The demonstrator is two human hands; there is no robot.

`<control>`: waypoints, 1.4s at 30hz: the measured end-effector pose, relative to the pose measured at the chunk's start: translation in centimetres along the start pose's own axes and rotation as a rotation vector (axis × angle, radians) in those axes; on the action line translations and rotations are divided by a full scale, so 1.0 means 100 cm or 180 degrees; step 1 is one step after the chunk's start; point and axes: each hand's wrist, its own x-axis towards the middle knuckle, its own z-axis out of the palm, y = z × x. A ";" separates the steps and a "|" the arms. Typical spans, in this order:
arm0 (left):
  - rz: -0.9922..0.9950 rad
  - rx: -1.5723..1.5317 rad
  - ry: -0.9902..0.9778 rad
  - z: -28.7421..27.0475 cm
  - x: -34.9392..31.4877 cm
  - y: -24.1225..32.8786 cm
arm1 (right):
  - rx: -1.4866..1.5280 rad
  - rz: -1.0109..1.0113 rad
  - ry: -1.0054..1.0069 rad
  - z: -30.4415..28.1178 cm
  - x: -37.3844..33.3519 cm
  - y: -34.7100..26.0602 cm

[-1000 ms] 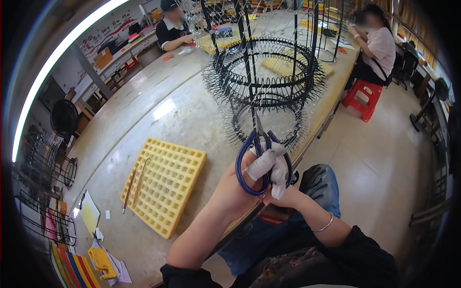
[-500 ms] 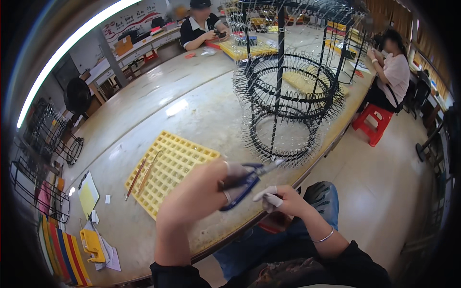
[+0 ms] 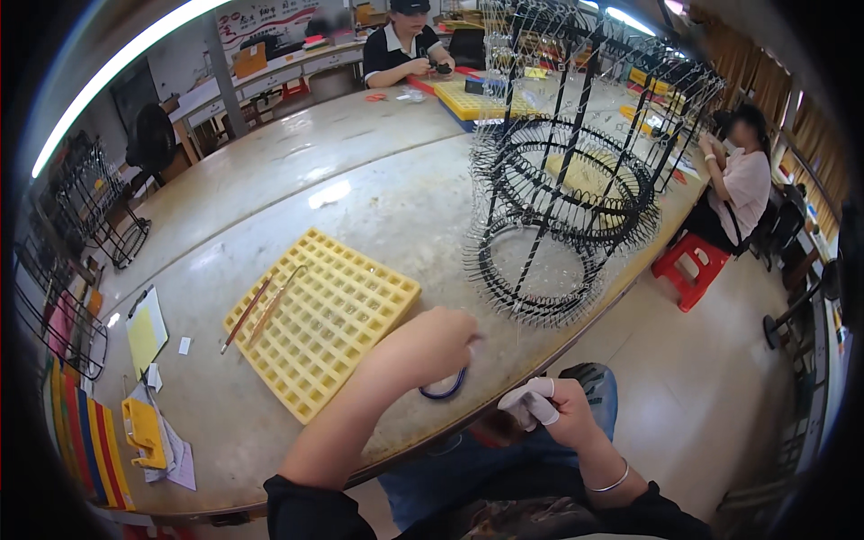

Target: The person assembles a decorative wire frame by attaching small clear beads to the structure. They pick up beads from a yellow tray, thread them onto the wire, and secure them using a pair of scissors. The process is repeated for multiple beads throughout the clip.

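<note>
My left hand [image 3: 430, 346] is over the table beside the yellow grid tray [image 3: 328, 315], back of the hand up. Its fingers curl away and are mostly hidden. Below them shows the curved blue handle of a pair of pliers [image 3: 444, 387]; whether the hand grips it, I cannot make out. My right hand [image 3: 558, 412] is closed beyond the table's front edge, above my knee, with whitish covers on its fingertips pressed together. Anything small between them is hidden. Ahead to the right stands a tall black wire rack [image 3: 562, 198] ringed with many wire hooks and clear dangling pieces.
Two slim brown-handled tools [image 3: 277, 306] rest on the grid tray. Left are a clipboard [image 3: 148, 331], a yellow stapler-like device [image 3: 144, 434] and coloured folders [image 3: 90, 441]. Another person [image 3: 402, 49] works across the table; one more [image 3: 738, 166] sits right on a red stool [image 3: 691, 270].
My left hand has turned over and hides most of the blue-handled pliers, whose jaws no longer show. My right hand has curled in more. The whole view has shifted slightly.
</note>
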 end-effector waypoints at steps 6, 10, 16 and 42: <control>0.0773 -0.2545 -0.0263 -0.030 -0.023 0.029 | -0.0192 0.0070 0.0118 -0.007 0.001 0.005; 0.0844 -0.3024 0.0298 -0.015 -0.012 0.019 | 0.0125 0.0137 0.0011 0.002 0.002 -0.010; 0.0167 -0.4294 0.0685 -0.006 -0.004 0.034 | -0.0102 0.0390 0.0114 0.004 0.000 0.004; -0.1830 0.0618 0.1395 -0.057 -0.015 -0.094 | -0.1145 0.1383 -0.1783 0.009 -0.034 0.040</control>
